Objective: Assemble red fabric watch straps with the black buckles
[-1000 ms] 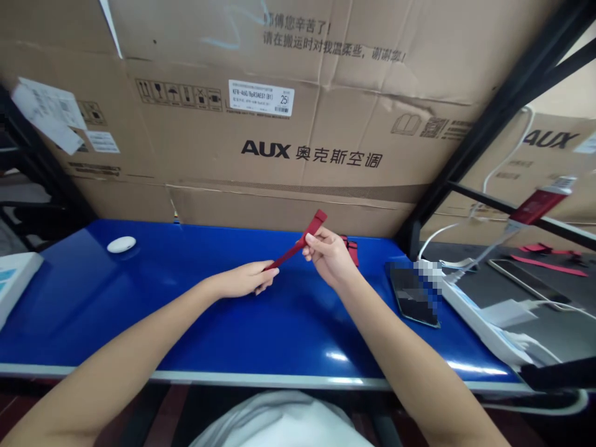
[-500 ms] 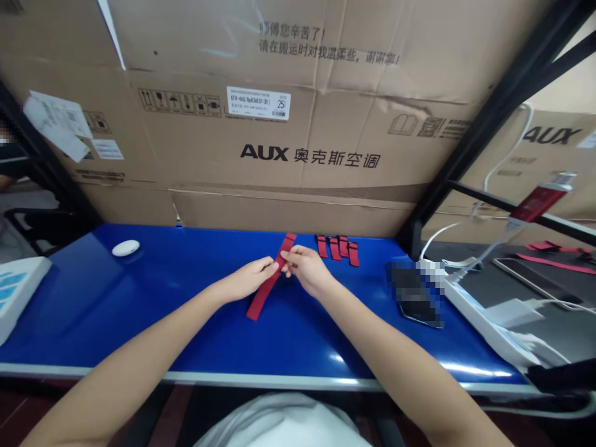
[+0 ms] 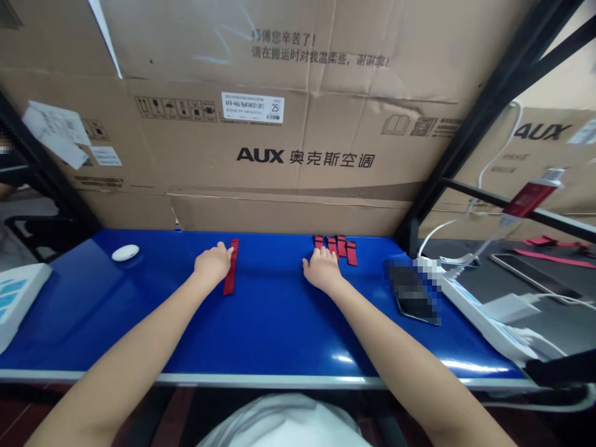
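Observation:
A flat red strap lies lengthwise on the blue tabletop, left of the middle. My left hand is closed at the strap's left edge, its fingertips on the upper half of the band. Farther right, several short red straps with black buckles lie side by side near the cardboard at the back. Over the front of this group reaches my right hand, palm down, fingers stretched out and apart. It covers the lower ends of some straps; nothing shows in its grasp.
A white oval object lies on the left of the blue table. A dark phone and a white power strip with cables are on the right. The cardboard wall closes off the back, beside a black metal post.
Both hands have moved apart. My left hand has carried the red strap left and it now lies straighter. My right hand has let go of it and moved right to the buckled straps.

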Action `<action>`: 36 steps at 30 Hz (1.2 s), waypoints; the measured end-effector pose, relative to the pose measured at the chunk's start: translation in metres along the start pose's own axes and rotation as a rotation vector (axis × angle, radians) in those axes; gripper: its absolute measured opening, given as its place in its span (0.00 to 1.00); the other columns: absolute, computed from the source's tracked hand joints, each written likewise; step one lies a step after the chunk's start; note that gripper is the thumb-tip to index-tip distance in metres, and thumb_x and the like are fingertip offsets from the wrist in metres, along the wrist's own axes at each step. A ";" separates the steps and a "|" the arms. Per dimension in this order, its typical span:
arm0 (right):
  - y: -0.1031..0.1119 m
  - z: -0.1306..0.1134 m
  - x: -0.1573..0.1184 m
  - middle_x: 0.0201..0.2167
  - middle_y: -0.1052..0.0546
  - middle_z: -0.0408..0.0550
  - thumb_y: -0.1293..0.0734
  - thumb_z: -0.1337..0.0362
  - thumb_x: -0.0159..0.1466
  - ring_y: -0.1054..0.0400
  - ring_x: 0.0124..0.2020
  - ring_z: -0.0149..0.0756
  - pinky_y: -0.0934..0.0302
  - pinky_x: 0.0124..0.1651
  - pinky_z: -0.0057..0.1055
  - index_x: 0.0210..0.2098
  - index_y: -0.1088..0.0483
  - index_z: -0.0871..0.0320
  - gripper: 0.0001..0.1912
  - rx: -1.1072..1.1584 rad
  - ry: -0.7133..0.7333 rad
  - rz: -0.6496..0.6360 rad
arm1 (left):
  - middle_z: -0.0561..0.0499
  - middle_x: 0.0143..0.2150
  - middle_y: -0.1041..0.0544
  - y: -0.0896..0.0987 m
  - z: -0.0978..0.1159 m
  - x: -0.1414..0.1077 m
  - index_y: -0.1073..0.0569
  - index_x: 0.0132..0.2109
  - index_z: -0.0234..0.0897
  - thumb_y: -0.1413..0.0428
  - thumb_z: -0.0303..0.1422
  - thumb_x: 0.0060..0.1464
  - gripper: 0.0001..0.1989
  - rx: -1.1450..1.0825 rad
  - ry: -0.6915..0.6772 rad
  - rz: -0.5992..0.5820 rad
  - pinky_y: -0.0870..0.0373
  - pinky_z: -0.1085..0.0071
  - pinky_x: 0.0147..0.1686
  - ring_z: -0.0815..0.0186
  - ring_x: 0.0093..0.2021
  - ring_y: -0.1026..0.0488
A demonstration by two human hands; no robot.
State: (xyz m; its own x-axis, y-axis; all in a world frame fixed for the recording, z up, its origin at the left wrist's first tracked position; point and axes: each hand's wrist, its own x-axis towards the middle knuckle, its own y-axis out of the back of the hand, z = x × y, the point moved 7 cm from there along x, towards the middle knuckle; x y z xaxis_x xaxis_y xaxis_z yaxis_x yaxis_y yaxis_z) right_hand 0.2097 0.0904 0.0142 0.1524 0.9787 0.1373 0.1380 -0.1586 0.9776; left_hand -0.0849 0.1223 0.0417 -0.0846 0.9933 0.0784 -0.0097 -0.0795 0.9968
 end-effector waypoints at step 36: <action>0.003 -0.045 -0.019 0.24 0.31 0.38 0.24 0.63 0.49 0.35 0.26 0.31 0.42 0.30 0.28 0.33 0.33 0.57 0.17 1.005 0.507 -0.347 | 0.47 0.44 0.26 0.003 0.108 -0.067 0.25 0.45 0.39 0.38 0.40 0.53 0.14 -0.618 -0.850 0.070 0.32 0.64 0.46 0.58 0.44 0.28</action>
State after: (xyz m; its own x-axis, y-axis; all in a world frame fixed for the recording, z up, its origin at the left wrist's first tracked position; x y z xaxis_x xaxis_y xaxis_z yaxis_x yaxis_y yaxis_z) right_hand 0.1628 0.0773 0.0221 -0.4208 0.8933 0.1578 0.8393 0.3174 0.4415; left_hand 0.0280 0.0644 0.0409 0.6199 0.6977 0.3591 -0.5580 0.0701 0.8269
